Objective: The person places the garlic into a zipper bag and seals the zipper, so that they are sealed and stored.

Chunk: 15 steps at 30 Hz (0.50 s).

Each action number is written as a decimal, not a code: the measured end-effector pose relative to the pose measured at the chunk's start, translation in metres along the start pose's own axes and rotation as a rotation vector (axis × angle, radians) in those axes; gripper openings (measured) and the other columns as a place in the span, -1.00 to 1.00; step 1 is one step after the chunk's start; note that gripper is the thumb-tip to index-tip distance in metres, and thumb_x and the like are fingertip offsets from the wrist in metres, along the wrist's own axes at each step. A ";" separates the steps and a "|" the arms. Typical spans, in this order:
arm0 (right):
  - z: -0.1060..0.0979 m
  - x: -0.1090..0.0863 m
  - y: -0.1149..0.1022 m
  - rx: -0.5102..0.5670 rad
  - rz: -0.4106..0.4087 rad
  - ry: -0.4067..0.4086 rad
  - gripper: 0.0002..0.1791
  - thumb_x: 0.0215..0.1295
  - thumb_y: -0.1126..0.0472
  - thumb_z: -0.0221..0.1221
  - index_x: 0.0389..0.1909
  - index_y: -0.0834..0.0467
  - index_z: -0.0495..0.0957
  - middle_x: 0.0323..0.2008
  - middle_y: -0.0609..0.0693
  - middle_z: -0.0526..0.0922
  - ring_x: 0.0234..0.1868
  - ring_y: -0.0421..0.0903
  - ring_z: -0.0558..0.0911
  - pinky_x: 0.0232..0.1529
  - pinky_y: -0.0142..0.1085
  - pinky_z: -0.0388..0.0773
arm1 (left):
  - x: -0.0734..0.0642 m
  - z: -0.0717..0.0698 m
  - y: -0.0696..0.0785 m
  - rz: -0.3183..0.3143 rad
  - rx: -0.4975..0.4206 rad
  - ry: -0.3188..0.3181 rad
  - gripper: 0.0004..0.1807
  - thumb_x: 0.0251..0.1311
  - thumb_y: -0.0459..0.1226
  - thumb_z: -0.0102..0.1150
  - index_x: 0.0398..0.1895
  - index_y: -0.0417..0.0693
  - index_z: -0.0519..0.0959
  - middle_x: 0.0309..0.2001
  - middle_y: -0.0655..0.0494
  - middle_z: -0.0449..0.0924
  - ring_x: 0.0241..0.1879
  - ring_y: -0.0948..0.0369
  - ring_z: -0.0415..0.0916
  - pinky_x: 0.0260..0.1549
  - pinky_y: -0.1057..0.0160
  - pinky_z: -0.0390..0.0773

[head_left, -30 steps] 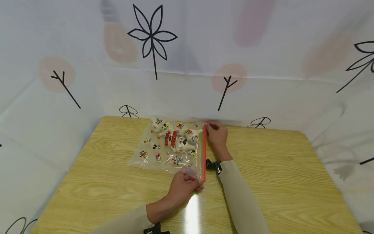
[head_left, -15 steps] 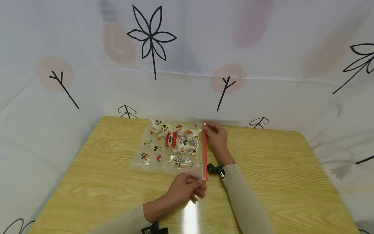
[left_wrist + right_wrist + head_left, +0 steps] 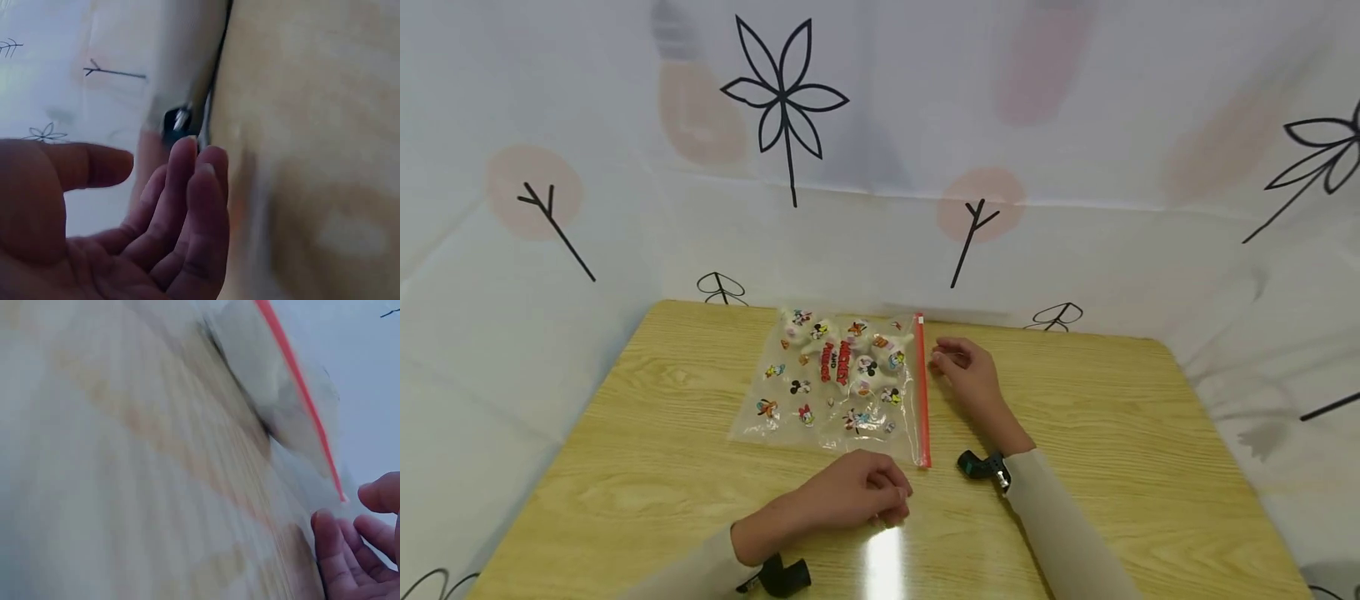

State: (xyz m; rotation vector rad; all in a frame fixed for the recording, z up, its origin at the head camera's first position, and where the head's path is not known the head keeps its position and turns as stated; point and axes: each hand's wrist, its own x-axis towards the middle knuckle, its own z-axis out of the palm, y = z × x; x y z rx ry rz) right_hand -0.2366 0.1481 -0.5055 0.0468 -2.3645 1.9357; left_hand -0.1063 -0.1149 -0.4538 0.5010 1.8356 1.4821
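A clear zip bag [image 3: 790, 429] printed with cartoon characters lies on the table, its red zip strip [image 3: 923, 392] along the right side. Whitish lumpy contents [image 3: 872, 375] show through the plastic. Just below the bag's front edge is my left hand [image 3: 857, 492], fingers loosely curled and holding nothing. The left wrist view shows its thumb apart from the fingers [image 3: 206, 200]. To the right of the strip my right hand [image 3: 973, 379] is off the bag, its fingers relaxed; in the right wrist view they lie near the end of the red strip [image 3: 306, 394].
The wooden table [image 3: 1097, 467] reaches back to a white cloth [image 3: 880, 250] with black plant drawings, which also hangs at both sides. Dark wrist-camera mounts sit on both wrists, the right one [image 3: 981, 467] close over the tabletop.
Both hands have let go of the zip bag. The right hand has moved right and toward me, the left slightly left and toward me. The bag stays flat on the table.
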 end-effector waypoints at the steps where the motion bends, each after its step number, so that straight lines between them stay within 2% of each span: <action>1: -0.005 -0.003 -0.001 0.001 -0.006 -0.011 -0.62 0.52 0.30 0.26 0.25 0.38 0.59 0.09 0.34 0.70 -0.09 -0.03 0.78 -0.08 -0.35 0.74 | -0.002 -0.005 0.003 0.035 0.054 -0.001 -0.82 0.50 -0.26 0.19 -0.04 -0.19 0.69 -0.24 0.02 0.81 -0.26 0.11 0.78 -0.37 0.31 0.70; 5: -0.028 -0.016 -0.002 -0.071 -0.058 -0.041 -0.60 0.55 0.26 0.24 0.29 0.36 0.57 0.11 0.33 0.68 0.00 0.17 0.75 -0.06 -0.42 0.70 | -0.007 -0.025 0.013 0.148 0.249 0.056 -0.80 0.53 -0.21 0.19 0.00 -0.14 0.68 -0.19 0.08 0.78 -0.20 0.18 0.73 -0.25 0.31 0.69; 9: -0.050 -0.027 -0.001 -0.197 -0.156 -0.040 -0.58 0.57 0.24 0.23 0.32 0.34 0.55 0.13 0.32 0.68 0.06 0.25 0.72 -0.04 -0.55 0.62 | -0.012 -0.045 0.019 0.184 0.413 0.170 -0.82 0.55 -0.16 0.20 -0.01 -0.03 0.69 -0.18 0.23 0.73 -0.18 0.33 0.64 -0.15 0.31 0.66; 13: -0.070 -0.036 -0.004 -0.364 -0.238 -0.008 -0.59 0.58 0.26 0.20 0.33 0.32 0.55 0.16 0.27 0.66 0.07 0.22 0.70 -0.03 -0.63 0.54 | -0.018 -0.066 0.021 0.224 0.487 0.250 -0.81 0.56 -0.16 0.18 0.03 -0.01 0.69 -0.13 0.25 0.73 -0.14 0.33 0.64 -0.10 0.28 0.67; 15: -0.079 -0.040 -0.005 -0.445 -0.271 0.015 -0.60 0.58 0.26 0.20 0.33 0.30 0.55 0.16 0.24 0.64 0.07 0.19 0.70 -0.04 -0.57 0.57 | -0.021 -0.079 0.021 0.258 0.518 0.288 -0.80 0.56 -0.16 0.18 0.04 -0.02 0.69 -0.11 0.21 0.75 -0.13 0.32 0.65 -0.10 0.26 0.69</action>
